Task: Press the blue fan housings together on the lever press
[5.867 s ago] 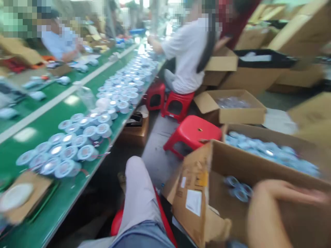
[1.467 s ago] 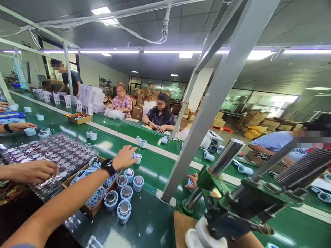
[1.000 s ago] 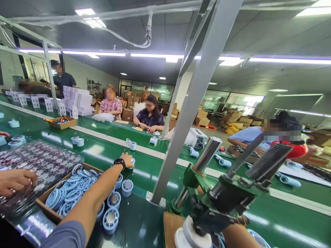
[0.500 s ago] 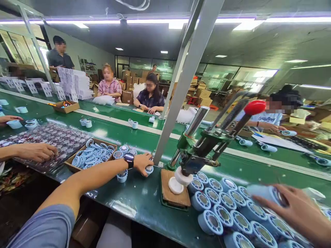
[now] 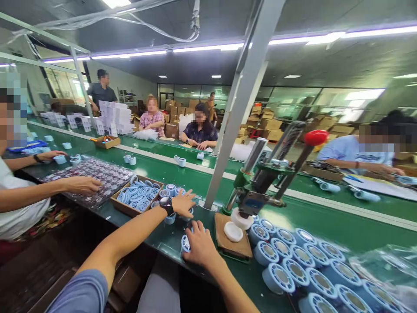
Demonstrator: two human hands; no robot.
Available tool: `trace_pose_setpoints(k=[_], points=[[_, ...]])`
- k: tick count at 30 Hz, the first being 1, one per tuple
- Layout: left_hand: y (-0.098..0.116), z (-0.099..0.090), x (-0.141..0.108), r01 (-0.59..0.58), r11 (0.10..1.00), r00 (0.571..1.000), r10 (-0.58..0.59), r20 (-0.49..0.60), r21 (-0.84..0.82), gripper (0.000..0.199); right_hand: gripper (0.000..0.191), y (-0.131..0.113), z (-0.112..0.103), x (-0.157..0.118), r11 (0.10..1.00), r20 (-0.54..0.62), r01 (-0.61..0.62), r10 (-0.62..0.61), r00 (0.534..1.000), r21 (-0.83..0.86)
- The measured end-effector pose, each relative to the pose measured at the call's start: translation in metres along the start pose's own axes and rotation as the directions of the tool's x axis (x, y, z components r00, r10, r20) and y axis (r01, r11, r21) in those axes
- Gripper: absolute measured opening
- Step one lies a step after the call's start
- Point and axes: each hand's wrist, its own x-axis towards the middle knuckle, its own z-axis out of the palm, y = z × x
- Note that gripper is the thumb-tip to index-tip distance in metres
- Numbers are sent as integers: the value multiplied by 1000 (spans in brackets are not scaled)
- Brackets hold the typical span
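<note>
My left hand point(image 5: 183, 203), with a dark watch on its wrist, has its fingers spread just above a light-blue round housing. Beside and behind it stand several more such housings point(image 5: 170, 188). My right hand point(image 5: 201, 244) is closed around another light-blue round housing point(image 5: 186, 244) on the green table near its front edge; its fingers cover part of the rim. Right of my hands is a hand press point(image 5: 257, 191) with a red knob, a white round pad above, and a white round seat point(image 5: 233, 231) on a brown base. Nothing lies in the seat.
Rows of light-blue housings with silvery discs point(image 5: 302, 256) stand right of the press, near clear plastic bags point(image 5: 387, 265). A carton of light-blue rings point(image 5: 138, 195) sits to the left. A grey post point(image 5: 224, 156) rises behind. A co-worker's hand point(image 5: 86, 184) is over a patterned mat.
My right hand has come from the far right to the table before my left hand, bringing a housing. My left hand has let go and spread its fingers. The view has shifted left.
</note>
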Motion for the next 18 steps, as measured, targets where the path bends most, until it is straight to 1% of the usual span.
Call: trace_pose_setpoints(k=[2,3,4,5,7,9,10,12,14,16,18], points=[[-6,-6,-17,99,995,991,-99,-86,-12,43,61,3,6,15,999,-24,36,-36,999,5],[-13,-9,-28,163,987,978,-163,-131,-17,38,61,5,9,21,999,-38,54,-54,998,8],[-23,-13,-40,240,971,955,-240,-173,-21,35,61,6,13,24,997,-66,72,-71,995,10],[-35,-16,-54,328,944,923,-326,-206,-26,32,61,7,18,26,996,-116,84,-82,990,12],[-62,-19,-81,507,861,832,-501,-237,-37,28,60,9,30,25,996,-269,89,-80,960,21],[-87,-18,-104,640,768,745,-630,-219,-35,28,56,10,43,20,997,-429,68,-43,902,43],[-98,-15,-112,677,735,717,-667,-202,-27,28,54,10,50,16,997,-483,53,-18,876,59],[-113,-7,-123,710,705,693,-700,-172,-9,28,51,10,61,7,995,-547,40,16,837,90],[-121,0,-126,716,698,690,-706,-160,4,23,50,12,70,-4,991,-586,61,22,810,122],[-126,4,-125,712,702,695,-702,-158,9,20,54,16,75,-18,982,-618,105,15,786,156],[-128,4,-123,696,718,711,-687,-149,12,26,58,23,79,-33,969,-646,145,19,764,199]])
